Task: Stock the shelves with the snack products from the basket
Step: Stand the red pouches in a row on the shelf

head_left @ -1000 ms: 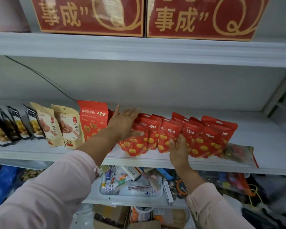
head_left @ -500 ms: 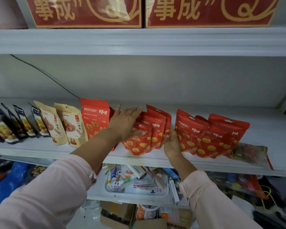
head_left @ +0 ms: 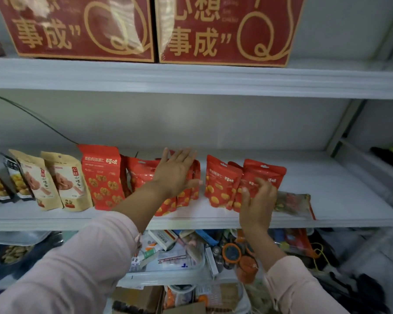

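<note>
So the stock here is those small glossy red plastic pouches [head_left: 220, 184] with the yellow nut print. They're standing in two bunches on the white shelf board [head_left: 327, 200], both to the right of the tall red stand-up pouch [head_left: 102, 177] with the walnut picture.

Going by looks, they're light, floppy film bags with lumpy fill, flat crimped tops with a hang hole, and gusset bottoms. The film looks slick, so I'd expect them to slide and domino pretty easily. Nothing really fragile, though you could probably crush the contents. I'd take them by the stiffer top seal, or squeeze a whole bunch from both sides, rather than poke the soft middle.

Left hand [head_left: 177, 173]: fingers straight and spread, palm flat on the bunch nearest the tall pouch, grasping nothing. Right hand [head_left: 256, 200]: fingers bent over the front of the bunch further right. Can't tell if it's actually pinching one or just nudging.

Left of the tall pouch are matte tan paper-look pouches [head_left: 64, 182]. Furthest right of it, a clear flat plastic bag [head_left: 293, 200] lies on its side.
</note>
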